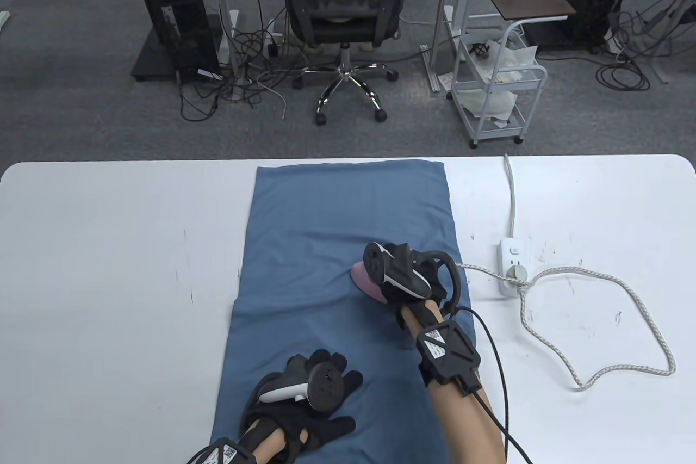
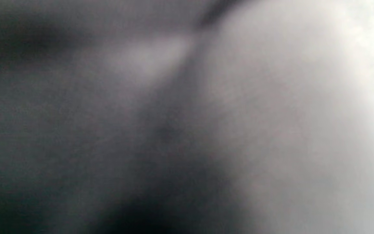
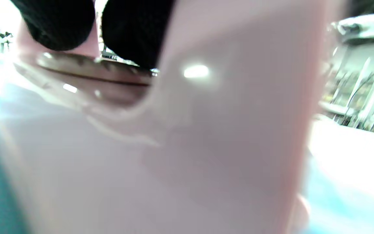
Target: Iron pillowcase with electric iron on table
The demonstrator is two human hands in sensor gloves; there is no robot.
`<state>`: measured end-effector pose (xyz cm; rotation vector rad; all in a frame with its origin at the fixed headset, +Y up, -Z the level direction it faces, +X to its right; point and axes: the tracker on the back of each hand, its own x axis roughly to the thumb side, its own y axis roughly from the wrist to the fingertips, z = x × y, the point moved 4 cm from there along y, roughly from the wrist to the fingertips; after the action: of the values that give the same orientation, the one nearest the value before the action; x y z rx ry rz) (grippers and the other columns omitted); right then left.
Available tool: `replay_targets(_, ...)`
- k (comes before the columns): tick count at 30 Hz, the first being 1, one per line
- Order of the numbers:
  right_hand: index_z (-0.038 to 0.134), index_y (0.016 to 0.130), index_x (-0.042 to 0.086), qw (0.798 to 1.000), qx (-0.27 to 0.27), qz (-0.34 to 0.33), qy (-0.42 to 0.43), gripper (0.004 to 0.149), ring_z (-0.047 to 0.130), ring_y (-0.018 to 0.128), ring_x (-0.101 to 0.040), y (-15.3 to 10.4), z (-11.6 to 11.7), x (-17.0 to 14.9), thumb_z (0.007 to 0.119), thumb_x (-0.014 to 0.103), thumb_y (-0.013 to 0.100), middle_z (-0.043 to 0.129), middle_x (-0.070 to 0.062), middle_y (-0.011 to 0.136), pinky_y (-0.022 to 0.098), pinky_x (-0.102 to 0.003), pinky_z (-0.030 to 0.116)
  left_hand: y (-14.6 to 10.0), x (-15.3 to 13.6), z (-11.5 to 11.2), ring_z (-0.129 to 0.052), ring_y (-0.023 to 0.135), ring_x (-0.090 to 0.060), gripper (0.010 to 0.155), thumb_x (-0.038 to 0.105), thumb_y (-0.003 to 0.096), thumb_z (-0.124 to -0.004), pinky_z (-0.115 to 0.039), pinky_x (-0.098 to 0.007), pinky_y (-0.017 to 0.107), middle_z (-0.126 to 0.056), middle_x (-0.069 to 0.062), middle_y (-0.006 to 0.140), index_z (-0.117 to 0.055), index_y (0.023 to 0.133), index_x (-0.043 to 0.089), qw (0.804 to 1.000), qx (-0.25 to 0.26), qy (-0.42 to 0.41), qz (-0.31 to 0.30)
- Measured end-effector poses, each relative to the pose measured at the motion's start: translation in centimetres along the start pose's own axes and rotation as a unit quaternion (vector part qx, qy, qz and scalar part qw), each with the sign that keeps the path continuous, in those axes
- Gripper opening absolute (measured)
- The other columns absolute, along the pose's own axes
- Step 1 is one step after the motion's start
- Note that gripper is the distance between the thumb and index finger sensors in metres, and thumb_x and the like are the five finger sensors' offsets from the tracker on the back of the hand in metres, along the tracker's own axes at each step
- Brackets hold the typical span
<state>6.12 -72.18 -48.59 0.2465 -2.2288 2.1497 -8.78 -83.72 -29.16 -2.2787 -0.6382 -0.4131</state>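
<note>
The right hand (image 1: 405,273) grips the pink iron (image 1: 367,280), its fingers (image 3: 135,29) curled around the handle; in the right wrist view two black fingertips sit over the top of the glossy pink body, which fills most of that picture. The iron rests on the blue pillowcase (image 1: 337,224), on its right half and about midway along its length, nose pointing toward the pillowcase's left side.

The left hand (image 1: 304,393) lies flat on the near end of the pillowcase, fingers spread wide and pressing on the cloth, holding nothing. The left wrist view is a grey blur, probably cloth right against the lens, and tells nothing more.

The pillowcase lies lengthwise on the white surface (image 1: 109,279), its far edge close to the surface's far edge, its near end running out of the picture at the bottom. A braided cord (image 1: 625,290) runs from the iron off the pillowcase's right edge and loops across the surface. A white power strip (image 1: 514,268) lies just right of the pillowcase, level with the iron, with the cord plugged into it.
</note>
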Motion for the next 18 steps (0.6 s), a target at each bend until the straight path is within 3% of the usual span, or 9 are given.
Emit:
replay_targets(4,0.077,0.081,0.019,0.997,-0.034,-0.047,0.060,0.050,0.096,0.035,-0.011,-2.4,-1.1,0.1,0.075,0.054,0.045,0.094,0.001,0.054,0.042,-0.041,0.088,0.0,0.0,0.0,0.030,0.093,-0.031,0.079,0.067,0.0508,-0.045,0.011,-0.065,0.061,0.029,0.003,0.102,0.011,0.101,0.042,1.000,0.001,0.001,0.001)
replay_targets(11,0.074,0.084,0.020,0.992,-0.030,-0.125,0.007,0.052,0.096,0.037,-0.011,-8.3,-1.8,2.6,0.073,0.055,0.045,0.093,0.002,0.057,0.044,-0.041,0.088,0.0,-0.1,0.1,0.031,0.093,-0.031,0.079,0.067,0.0507,-0.045,0.011,-0.065,0.061,0.030,0.003,0.102,0.011,0.101,0.042,1.000,0.001,0.002,0.002)
replay_targets(18,0.076,0.083,0.020,0.990,-0.039,-0.138,-0.001,0.052,0.096,0.036,-0.010,-8.5,-0.6,3.8,0.074,0.054,0.044,0.094,0.002,0.056,0.043,-0.040,0.088,0.0,-0.1,0.1,0.030,0.093,-0.031,0.079,0.066,0.0508,-0.046,0.012,-0.065,0.060,0.029,0.003,0.102,0.010,0.101,0.042,1.000,0.001,-0.002,0.001)
